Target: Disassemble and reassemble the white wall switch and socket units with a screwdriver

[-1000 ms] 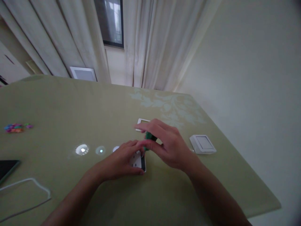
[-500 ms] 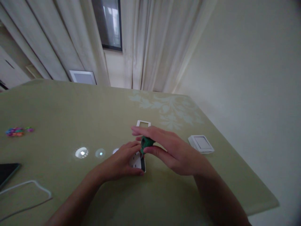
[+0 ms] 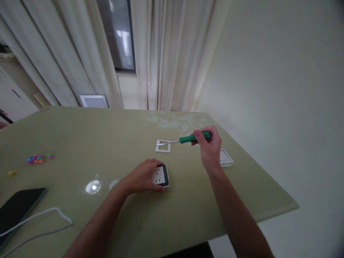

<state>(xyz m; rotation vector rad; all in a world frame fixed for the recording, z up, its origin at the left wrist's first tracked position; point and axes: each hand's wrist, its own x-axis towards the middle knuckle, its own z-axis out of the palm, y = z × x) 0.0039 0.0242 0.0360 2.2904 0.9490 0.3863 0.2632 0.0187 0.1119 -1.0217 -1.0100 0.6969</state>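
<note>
My left hand [image 3: 145,176] grips a white wall socket [image 3: 159,175] with a dark border, thumb along its near side and fingers over its far side, on the table. Up and to the right, my right hand [image 3: 211,147] is closed around the green handle of a screwdriver [image 3: 192,138]. Its metal shaft points left, and the tip appears over a white square frame [image 3: 163,150] lying beyond the socket. Partly behind my right wrist sits a white boxy plate [image 3: 225,158].
The greenish table [image 3: 113,132] holds a dark tablet [image 3: 20,202], a white cable [image 3: 57,211], small colourful pieces [image 3: 37,159] and a yellow bit [image 3: 11,173] at left. Curtains [image 3: 172,53] hang behind the far edge; a wall [image 3: 268,89] stands at right.
My right hand has lifted the screwdriver off the socket and moved right and away, turning it nearly level. The left hand stays on the socket. My view has shifted slightly.
</note>
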